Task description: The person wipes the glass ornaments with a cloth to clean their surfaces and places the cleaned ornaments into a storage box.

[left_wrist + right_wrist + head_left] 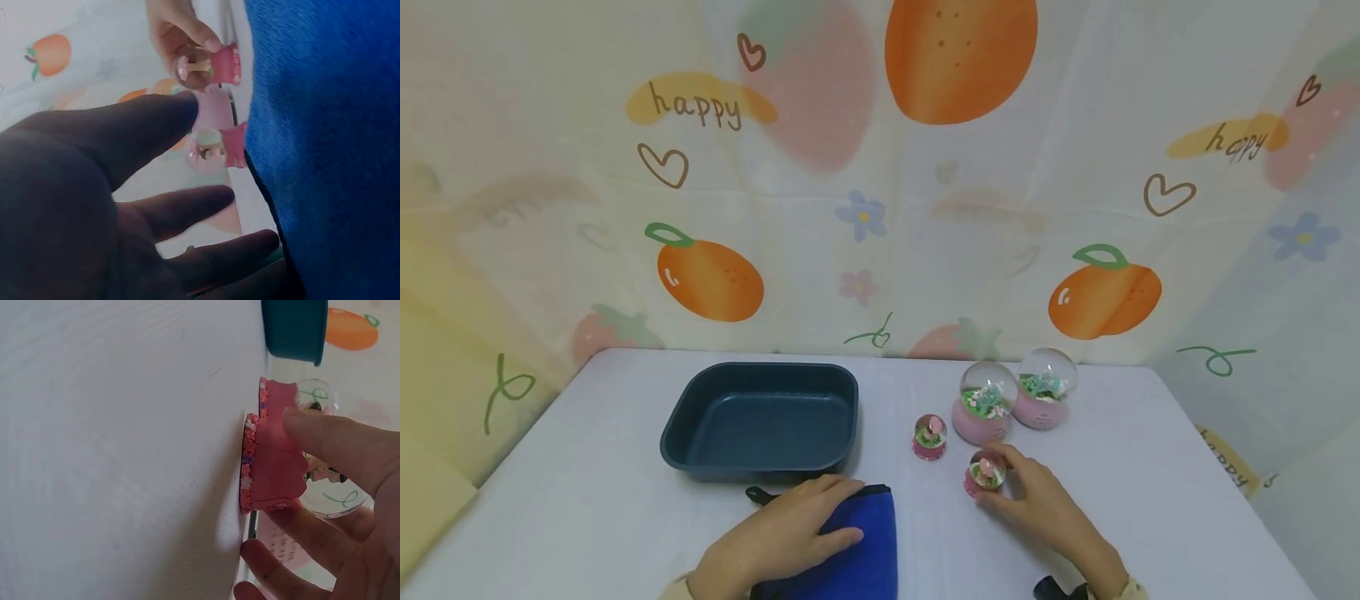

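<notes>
- Locate the held small globe [986, 472]: we find it upright on or just above the tabletop [940, 550], in front of the large globes; base contact cannot be confirmed.
- Slip hazard: we judge that the smooth dome could slide out if the fingers bear on it rather than on the base.
- Collision hazard: the front large globe [977, 423] stands just behind the fingers, and the second small globe [929, 439] is near on the left. In our judgement, a careless backward or sideways sweep could topple either.
- Right hand [1037, 502]: we see its grip narrowed to a pinch around the globe, thumb on the near side and fingers opposite, forearm angled in from the lower right.
- Left hand [790, 527]: we see it over the blue cloth [877, 542], before the pan [752, 429], fingers extended and spread, holding nothing; cloth contact is unclear.
</notes>
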`<state>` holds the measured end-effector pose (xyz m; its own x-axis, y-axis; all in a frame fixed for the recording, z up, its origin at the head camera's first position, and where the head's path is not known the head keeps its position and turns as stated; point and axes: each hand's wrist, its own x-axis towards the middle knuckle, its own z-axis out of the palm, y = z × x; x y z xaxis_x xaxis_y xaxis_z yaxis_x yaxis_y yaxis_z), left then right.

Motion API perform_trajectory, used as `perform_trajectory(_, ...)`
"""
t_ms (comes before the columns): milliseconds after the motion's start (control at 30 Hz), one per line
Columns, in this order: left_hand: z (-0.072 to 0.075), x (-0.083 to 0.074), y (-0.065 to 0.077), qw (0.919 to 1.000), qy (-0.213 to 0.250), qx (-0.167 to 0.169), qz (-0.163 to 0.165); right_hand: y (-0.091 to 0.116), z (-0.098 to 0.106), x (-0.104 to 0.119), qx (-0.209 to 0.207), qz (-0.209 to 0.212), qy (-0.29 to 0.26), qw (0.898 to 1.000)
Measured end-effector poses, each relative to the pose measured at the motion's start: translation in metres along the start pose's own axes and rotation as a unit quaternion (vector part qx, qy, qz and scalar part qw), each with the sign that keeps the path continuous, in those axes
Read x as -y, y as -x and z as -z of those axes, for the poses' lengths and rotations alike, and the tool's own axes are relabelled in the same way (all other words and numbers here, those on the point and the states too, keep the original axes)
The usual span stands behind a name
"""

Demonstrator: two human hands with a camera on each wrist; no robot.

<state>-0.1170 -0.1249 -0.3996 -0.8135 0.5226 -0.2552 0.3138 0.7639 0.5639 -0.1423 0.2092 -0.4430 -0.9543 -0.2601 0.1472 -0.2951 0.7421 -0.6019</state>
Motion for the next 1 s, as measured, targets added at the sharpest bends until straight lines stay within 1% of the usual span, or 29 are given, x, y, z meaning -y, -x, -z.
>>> perform_trajectory(67, -0.002, 0.002, 0.001, 1.0000, -0.005, 0.003, 0.006, 0.000, -0.001, 0.000, -0.002, 0.002, 0.005, 1.000)
perform_trajectory(167, -0.005, 0.005, 0.001, 0.9996, -0.026, -0.004, 0.006, -0.001, -0.002, 0.000, -0.005, 0.002, 0.009, 1.000)
perform_trajectory(333, -0.012, 0.008, -0.003, 0.9953, -0.092, -0.029, -0.009, -0.001, -0.002, 0.002, 0.003, -0.017, 0.009, 1.000)
perform_trajectory(467, -0.016, 0.006, -0.006, 0.9921, -0.119, -0.037, -0.010, -0.001, -0.001, 0.003, 0.011, -0.034, 0.002, 0.999)
perform_trajectory(567, -0.017, 0.006, -0.006, 0.9917, -0.121, -0.042, -0.006, -0.001, -0.001, 0.003, 0.008, -0.032, -0.001, 0.999)
perform_trajectory(633, -0.016, 0.007, -0.005, 0.9915, -0.122, -0.045, -0.005, -0.001, -0.001, 0.002, 0.003, -0.024, -0.003, 1.000)
perform_trajectory(700, -0.016, 0.008, -0.005, 0.9914, -0.120, -0.050, -0.005, -0.001, -0.001, 0.001, -0.001, -0.009, -0.002, 1.000)
perform_trajectory(867, -0.014, 0.011, -0.005, 0.9909, -0.118, -0.063, -0.020, 0.001, -0.001, -0.001, -0.012, 0.038, -0.006, 0.999)
perform_trajectory(933, -0.013, 0.011, -0.004, 0.9926, -0.105, -0.056, -0.021, 0.001, -0.001, 0.000, -0.020, 0.043, -0.009, 0.999)
perform_trajectory(1000, -0.011, 0.010, -0.004, 0.9957, -0.080, -0.044, -0.018, 0.001, -0.001, 0.001, -0.028, 0.040, -0.010, 0.999)
